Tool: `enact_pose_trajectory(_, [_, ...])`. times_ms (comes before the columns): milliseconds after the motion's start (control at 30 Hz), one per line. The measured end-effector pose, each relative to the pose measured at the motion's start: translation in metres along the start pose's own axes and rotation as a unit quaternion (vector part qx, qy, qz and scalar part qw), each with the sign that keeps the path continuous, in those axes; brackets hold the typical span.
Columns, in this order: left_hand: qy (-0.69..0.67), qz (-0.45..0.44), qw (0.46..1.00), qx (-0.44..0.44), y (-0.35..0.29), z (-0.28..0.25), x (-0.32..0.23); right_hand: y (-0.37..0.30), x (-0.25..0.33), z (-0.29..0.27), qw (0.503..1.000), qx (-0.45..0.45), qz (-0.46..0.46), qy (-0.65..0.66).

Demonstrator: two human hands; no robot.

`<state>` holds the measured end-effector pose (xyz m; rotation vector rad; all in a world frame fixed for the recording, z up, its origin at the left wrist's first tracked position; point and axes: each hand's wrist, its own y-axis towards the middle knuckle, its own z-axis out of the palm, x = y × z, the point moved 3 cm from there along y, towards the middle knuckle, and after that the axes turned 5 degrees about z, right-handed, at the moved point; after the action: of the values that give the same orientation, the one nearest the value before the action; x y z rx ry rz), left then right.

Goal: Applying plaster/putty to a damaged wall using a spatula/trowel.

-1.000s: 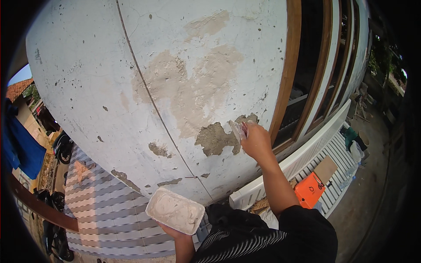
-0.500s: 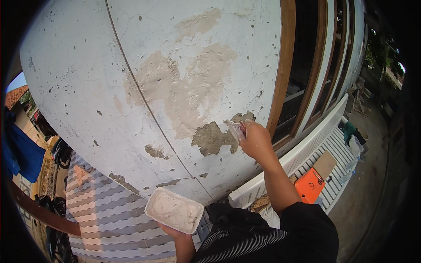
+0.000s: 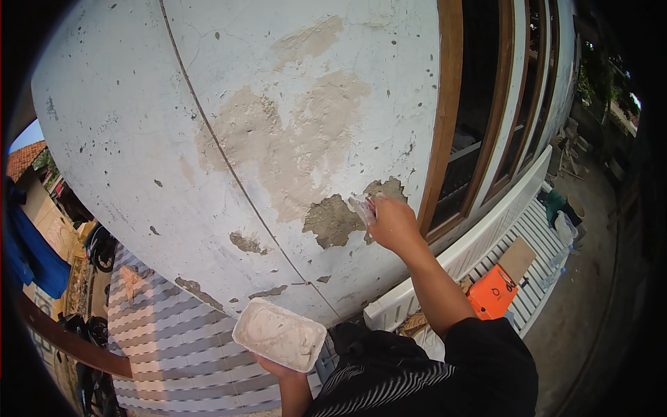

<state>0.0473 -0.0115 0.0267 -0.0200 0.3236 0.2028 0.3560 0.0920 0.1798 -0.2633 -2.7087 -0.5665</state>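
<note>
My left hand [image 3: 278,368] grips the underside of a white rectangular tub [image 3: 279,334] filled with pale beige filler paste. Most of its fingers are hidden beneath the tub. Up at the wall, my right hand [image 3: 393,224] is closed around a paste-smeared scraper [image 3: 362,208], whose blade is at the painted wall [image 3: 389,90]. The blade lies at the right side of a bare grey patch [image 3: 332,221] where paint has flaked off. More exposed grey surface [image 3: 388,187] shows just above the right hand. Dried-looking beige filler [image 3: 306,139] covers a broad area higher up.
A thin cable [image 3: 222,142] runs down the wall. To the right are brown-framed windows [image 3: 445,118] and a white slatted bench [image 3: 535,281] bearing an orange bag [image 3: 495,294]. Tiled floor [image 3: 180,347] lies to the left, with parked motorcycles [image 3: 90,326] beyond.
My right hand and the scraper have shifted slightly left and down along the wall. The tub in my left hand has moved a little to the right.
</note>
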Motion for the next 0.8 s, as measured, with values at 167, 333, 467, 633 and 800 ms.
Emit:
enact_pose_trajectory(167, [-0.015, 0.002, 1.000, -0.015, 0.001, -0.004, -0.002, 0.000, 0.006, -0.002, 0.996, -0.053, -0.005, 0.066])
enact_pose_trajectory(333, [-0.005, 0.030, 0.999, -0.032, 0.003, -0.004, -0.003, -0.005, 0.008, -0.002, 0.998, -0.041, -0.003, 0.053])
enact_pose_trajectory(467, [-0.015, 0.001, 1.000, -0.025, 0.002, -0.006, -0.002, -0.006, 0.002, -0.005, 0.995, -0.071, 0.005, 0.067])
enact_pose_trajectory(633, [-0.005, 0.013, 0.999, -0.033, 0.000, 0.004, 0.000, -0.011, 0.006, -0.013, 0.988, -0.119, -0.002, 0.096])
enact_pose_trajectory(800, [0.002, 0.020, 1.000, -0.020, 0.003, -0.006, 0.000, -0.011, 0.010, -0.010, 0.997, -0.042, 0.004, 0.060])
